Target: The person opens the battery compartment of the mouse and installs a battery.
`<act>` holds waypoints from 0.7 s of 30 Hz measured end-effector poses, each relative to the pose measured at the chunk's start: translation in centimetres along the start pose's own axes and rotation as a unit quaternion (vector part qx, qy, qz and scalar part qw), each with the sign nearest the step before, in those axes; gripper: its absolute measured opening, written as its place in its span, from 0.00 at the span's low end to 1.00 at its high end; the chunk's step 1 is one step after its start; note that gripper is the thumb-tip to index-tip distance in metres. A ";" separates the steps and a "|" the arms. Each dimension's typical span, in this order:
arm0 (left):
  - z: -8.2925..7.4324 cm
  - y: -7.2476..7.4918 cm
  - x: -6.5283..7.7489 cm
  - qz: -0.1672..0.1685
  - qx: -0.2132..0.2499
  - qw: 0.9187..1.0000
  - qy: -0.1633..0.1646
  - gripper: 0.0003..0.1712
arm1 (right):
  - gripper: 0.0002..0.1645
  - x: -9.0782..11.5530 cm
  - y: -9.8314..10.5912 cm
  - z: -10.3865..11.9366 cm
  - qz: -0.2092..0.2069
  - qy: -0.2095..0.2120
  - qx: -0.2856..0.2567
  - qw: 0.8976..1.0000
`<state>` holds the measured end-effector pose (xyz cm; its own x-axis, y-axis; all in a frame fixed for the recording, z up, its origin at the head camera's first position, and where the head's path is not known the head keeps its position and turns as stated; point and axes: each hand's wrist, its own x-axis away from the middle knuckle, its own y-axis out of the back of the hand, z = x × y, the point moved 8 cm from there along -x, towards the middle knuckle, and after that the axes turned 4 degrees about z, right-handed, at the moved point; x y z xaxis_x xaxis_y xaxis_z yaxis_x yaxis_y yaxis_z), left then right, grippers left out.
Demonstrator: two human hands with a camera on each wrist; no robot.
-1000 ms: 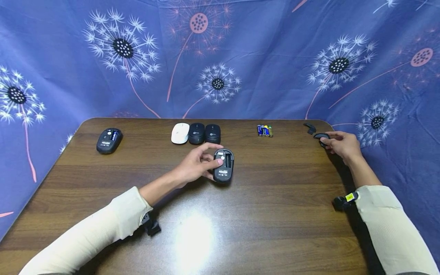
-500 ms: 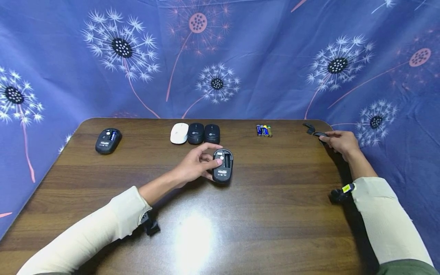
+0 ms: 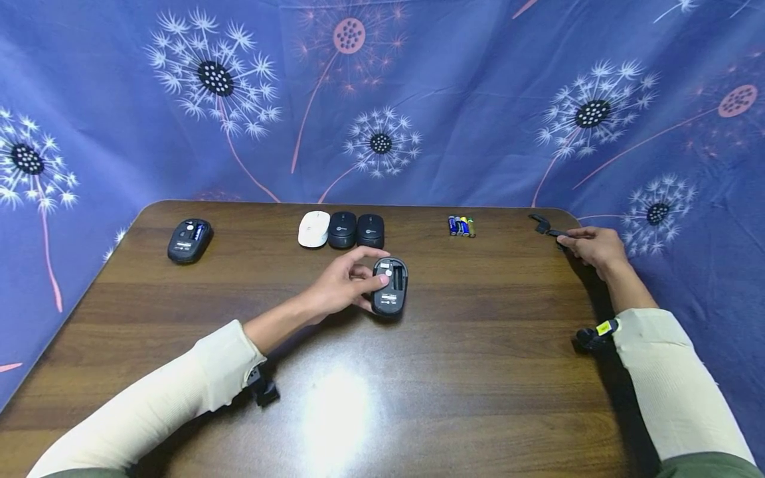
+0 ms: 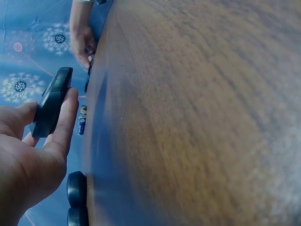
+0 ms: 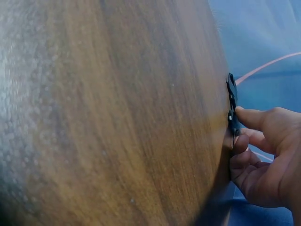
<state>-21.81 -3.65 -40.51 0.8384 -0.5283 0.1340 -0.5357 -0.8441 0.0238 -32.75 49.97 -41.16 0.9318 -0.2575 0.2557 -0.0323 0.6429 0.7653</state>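
Near the middle of the table, my left hand (image 3: 337, 285) grips a black computer mouse (image 3: 391, 302), its underside facing up and its long battery slot bare. Thumb and fingers clasp the edges of the mouse (image 4: 52, 103) in the left wrist view. At the far right corner, my right hand (image 3: 600, 251) pinches a black mouse battery cover (image 3: 556, 233), low at the tabletop. A second black cover (image 3: 541, 224) lies just beyond it, close by or touching. In the right wrist view, the thumb is on the near cover (image 5: 233, 123); the fingers partly hide it.
Several batteries (image 3: 461, 226) lie side by side at the back. A white mouse (image 3: 313, 230) and two black mice (image 3: 342, 230) stand in a row left of them. Another upturned black mouse (image 3: 190, 241), with a battery in its slot, sits far left. A patterned cloth hangs behind the table.
My right hand has lowered the battery cover from a tilted, raised position to the tabletop beside the other cover. The left hand and its mouse have stayed in place.
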 end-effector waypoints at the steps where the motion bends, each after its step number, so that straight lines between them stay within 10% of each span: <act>1: 0.0 0.0 0.0 0.000 0.001 1.000 0.000 0.32 | 0.41 0.1 0.1 0.0 -0.002 0.000 -0.001 1.000; 21: -0.1 0.1 0.2 -0.002 0.005 1.000 0.002 0.32 | 0.35 0.5 -0.8 3.3 -0.039 0.061 -0.070 0.995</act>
<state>-21.69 -3.80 -40.38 0.8405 -0.5239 0.1382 -0.5306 -0.8475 0.0146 -33.49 46.95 -39.69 0.9667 -0.2267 0.1190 0.0843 0.7209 0.6879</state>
